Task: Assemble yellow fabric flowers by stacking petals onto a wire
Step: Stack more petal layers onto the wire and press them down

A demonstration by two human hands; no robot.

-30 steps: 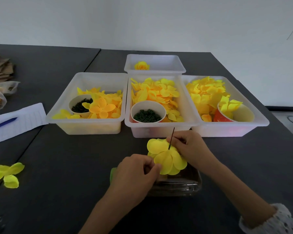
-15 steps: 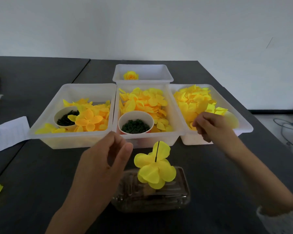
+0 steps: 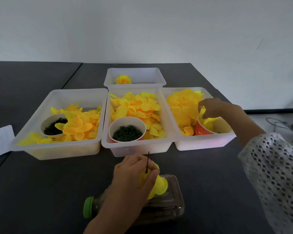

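Currently, head view only: left hand (image 3: 134, 173) sits on the part-built yellow flower (image 3: 159, 184), fingers curled round the stacked petals and pinching near the thin dark wire (image 3: 147, 162), which pokes up past the knuckles. Likely reason: keep the stack from sliding or spinning on the wire while the other hand fetches the next layer. The wire's lower end is hidden; it looks seated in the clear plastic bottle (image 3: 162, 206) lying on its side with a green cap (image 3: 88, 206), which would serve as a stand, but I can't confirm that. Right hand (image 3: 215, 108) is over the right tray (image 3: 201, 144), thumb and fingertips pinching a yellow petal (image 3: 202, 114) at the red paper cup (image 3: 203, 130) that holds more petals. Cup stock sits nearest that hand, so the reach is short. Around: middle tray (image 3: 137, 147) with loose petals and a cup of dark green rings (image 3: 127, 134); left tray (image 3: 57, 149) with orange-yellow petals and another cup of green bits (image 3: 53, 127); back tray (image 3: 134, 83) holding one finished rose-like flower (image 3: 123, 79). White paper (image 3: 0, 141) at the left edge of the dark table (image 3: 41, 191). Obstruction: the middle tray's front wall stands just beyond the wire tip, and the left hand covers most of the flower, so the petal has to come in from above, not from the side.
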